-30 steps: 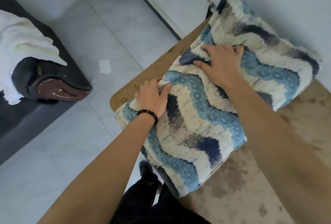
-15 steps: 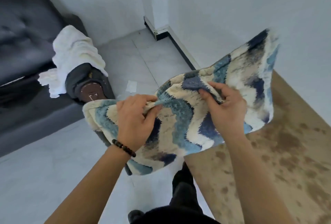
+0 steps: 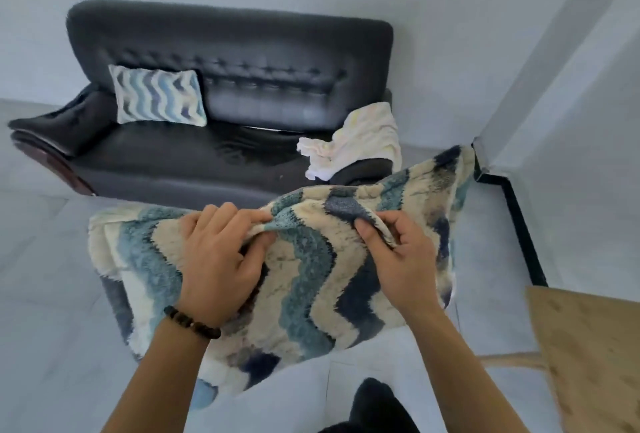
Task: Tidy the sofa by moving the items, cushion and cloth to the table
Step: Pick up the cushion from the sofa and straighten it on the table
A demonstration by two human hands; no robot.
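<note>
Head view: left hand (image 3: 218, 259) and right hand (image 3: 398, 259) pinch wavy blue cushion (image 3: 311, 280) midair; carrying step, next likely lowering onto table (image 3: 595, 346) corner.

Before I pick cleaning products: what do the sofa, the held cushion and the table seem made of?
Sofa: likely leather or faux leather, glossy; seat shows reflections. Held cushion: plush pile fabric, matte; fuzzy fibres show. Table: looks like wood or veneer, matte; mottled brown grain.

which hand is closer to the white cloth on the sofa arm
Right. The right hand grips the cushion in front of the white cloth; the left hand grips it farther to the left.
</note>
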